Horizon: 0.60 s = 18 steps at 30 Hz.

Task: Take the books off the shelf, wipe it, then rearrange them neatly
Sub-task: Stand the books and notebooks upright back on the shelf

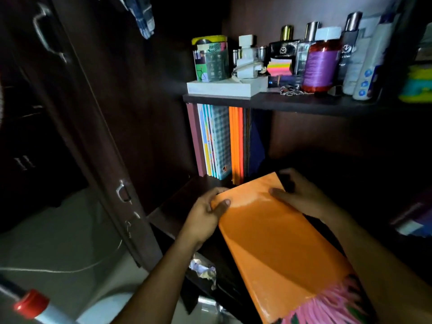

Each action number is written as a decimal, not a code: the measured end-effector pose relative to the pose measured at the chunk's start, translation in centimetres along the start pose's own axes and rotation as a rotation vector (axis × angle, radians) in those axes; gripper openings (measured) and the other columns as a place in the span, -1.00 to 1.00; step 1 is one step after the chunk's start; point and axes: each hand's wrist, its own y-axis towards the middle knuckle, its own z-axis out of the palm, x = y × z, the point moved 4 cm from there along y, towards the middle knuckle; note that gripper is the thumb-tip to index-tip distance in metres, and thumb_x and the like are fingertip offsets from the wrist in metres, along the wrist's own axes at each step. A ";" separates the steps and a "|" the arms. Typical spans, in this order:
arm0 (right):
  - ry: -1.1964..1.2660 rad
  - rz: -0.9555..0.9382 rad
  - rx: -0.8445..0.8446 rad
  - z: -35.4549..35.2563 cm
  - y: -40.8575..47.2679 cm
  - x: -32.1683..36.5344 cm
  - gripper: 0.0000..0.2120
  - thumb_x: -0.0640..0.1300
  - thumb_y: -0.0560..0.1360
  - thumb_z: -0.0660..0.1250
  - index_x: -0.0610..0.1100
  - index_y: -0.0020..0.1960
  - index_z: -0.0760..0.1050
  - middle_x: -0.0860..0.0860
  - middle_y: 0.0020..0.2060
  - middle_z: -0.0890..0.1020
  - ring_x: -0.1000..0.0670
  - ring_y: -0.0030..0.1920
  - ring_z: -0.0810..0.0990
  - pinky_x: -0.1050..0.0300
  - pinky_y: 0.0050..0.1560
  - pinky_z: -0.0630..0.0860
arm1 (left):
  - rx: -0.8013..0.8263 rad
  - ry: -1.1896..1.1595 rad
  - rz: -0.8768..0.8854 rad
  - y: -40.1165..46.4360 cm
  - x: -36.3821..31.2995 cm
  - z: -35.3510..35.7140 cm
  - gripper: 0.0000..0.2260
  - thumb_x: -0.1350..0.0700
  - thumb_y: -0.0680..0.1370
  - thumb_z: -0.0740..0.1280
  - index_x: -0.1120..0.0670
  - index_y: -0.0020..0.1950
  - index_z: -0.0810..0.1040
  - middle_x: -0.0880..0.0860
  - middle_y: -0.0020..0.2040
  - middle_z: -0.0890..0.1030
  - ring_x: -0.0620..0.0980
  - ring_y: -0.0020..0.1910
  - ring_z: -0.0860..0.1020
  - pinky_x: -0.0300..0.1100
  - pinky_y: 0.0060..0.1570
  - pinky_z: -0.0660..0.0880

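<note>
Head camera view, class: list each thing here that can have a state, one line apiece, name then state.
Orange book: held flat in both hands, off the shelf.
Left hand: grips the book's far left corner, thumb on the cover.
Right hand: grips the book's far right corner.
Row of books: upright at the lower shelf's left end.
Cupboard door: open.
Upper shelf: laden with bottles and boxes.

No lettering can be read; the black perfume box (283, 52) bears only a round emblem.
</note>
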 end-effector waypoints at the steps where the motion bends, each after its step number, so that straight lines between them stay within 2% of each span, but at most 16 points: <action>1: 0.152 0.065 0.021 0.0 0.1 -0.7 -0.59 0.17 0.50 0.45 0.16 0.28 0.42 0.13 0.13 0.58 0.04 0.12 0.57 0.03 0.08 0.52 | -0.039 -0.033 -0.015 0.0 0.0 -0.3 -0.86 0.04 0.66 0.36 0.02 0.18 0.60 0.06 -0.01 0.66 0.01 -0.04 0.63 -0.07 -0.07 0.55; 2: 0.284 0.093 0.055 0.0 0.1 -1.0 -0.67 0.14 0.51 0.45 0.10 0.22 0.50 0.07 0.05 0.65 0.00 0.05 0.63 0.05 0.05 0.55 | -0.079 -0.080 -0.032 0.0 0.1 -0.4 -0.86 0.04 0.66 0.36 0.03 0.18 0.60 0.05 0.00 0.66 0.02 -0.03 0.63 -0.08 -0.08 0.57; 4: 0.363 0.046 0.152 0.3 0.1 -0.6 -0.81 0.09 0.56 0.39 0.03 0.09 0.63 0.03 -0.08 0.73 -0.01 -0.04 0.71 0.09 0.02 0.58 | -0.150 -0.158 -0.034 -0.1 0.0 -0.9 -0.85 0.06 0.65 0.36 0.04 0.20 0.60 0.05 0.07 0.67 0.07 0.02 0.64 -0.03 -0.04 0.60; 6: 0.387 0.000 0.194 0.9 -0.1 -0.1 -0.82 0.05 0.61 0.34 -0.01 0.07 0.65 0.06 -0.11 0.75 0.05 -0.11 0.72 0.17 -0.07 0.57 | -0.209 -0.209 -0.027 -0.1 -0.3 -1.1 -0.74 0.08 0.61 0.40 -0.03 0.31 0.56 0.06 0.19 0.64 0.10 0.12 0.64 0.02 0.05 0.62; 8: 0.486 -0.064 0.113 0.9 0.3 -0.2 -0.78 0.01 0.62 0.34 -0.13 0.10 0.63 -0.05 -0.14 0.73 -0.03 -0.17 0.68 0.13 -0.13 0.54 | -0.236 -0.300 -0.074 -0.2 -0.4 -0.9 -0.47 0.09 0.53 0.48 -0.11 0.46 0.40 0.05 0.23 0.66 0.06 0.19 0.65 0.04 0.13 0.62; 10: 0.645 -0.138 -0.014 -0.1 0.7 -0.2 -0.78 -0.09 0.64 0.31 -0.26 0.06 0.59 -0.06 -0.23 0.68 0.01 -0.25 0.62 0.13 -0.18 0.49 | -0.160 -0.326 -0.102 -0.3 -0.7 -0.4 -0.31 0.04 0.45 0.58 -0.08 0.50 0.35 0.04 0.23 0.68 0.02 0.22 0.64 -0.01 0.15 0.60; 12: 0.762 -0.155 -0.147 -1.1 0.4 0.4 -0.83 -0.18 0.66 0.24 -0.15 0.01 0.59 0.07 -0.31 0.68 0.14 -0.33 0.60 0.25 -0.27 0.51 | -0.001 -0.203 -0.119 -0.6 -1.3 0.4 -0.35 -0.04 0.36 0.58 0.00 0.41 0.49 -0.01 0.20 0.70 -0.05 0.19 0.65 -0.18 0.10 0.58; 14: 0.835 -0.158 -0.222 -1.1 0.1 0.8 -0.83 -0.18 0.67 0.22 -0.07 -0.01 0.58 0.12 -0.32 0.66 0.18 -0.34 0.60 0.31 -0.30 0.53 | 0.135 -0.087 -0.141 -0.8 -1.3 1.1 -0.51 -0.03 0.36 0.55 0.06 0.26 0.61 -0.05 0.14 0.72 -0.08 0.14 0.67 -0.23 0.10 0.56; 16: 0.887 -0.180 -0.234 -0.5 0.0 1.5 -0.83 -0.13 0.67 0.24 -0.12 0.01 0.58 0.00 -0.25 0.63 0.03 -0.26 0.58 0.16 -0.25 0.52 | 0.115 -0.076 -0.162 -0.9 -1.0 1.1 -0.59 0.02 0.41 0.50 0.03 0.24 0.61 -0.04 0.16 0.71 -0.04 0.15 0.67 -0.15 0.15 0.57; 18: 0.861 -0.209 -0.215 0.2 0.2 1.6 -0.83 -0.10 0.67 0.26 -0.13 0.08 0.61 -0.04 -0.17 0.65 0.00 -0.19 0.58 0.12 -0.17 0.50 | -0.009 -0.208 -0.206 -0.7 -0.5 0.2 -0.54 0.08 0.44 0.51 0.00 0.33 0.55 -0.01 0.18 0.71 0.01 0.15 0.67 -0.10 0.09 0.60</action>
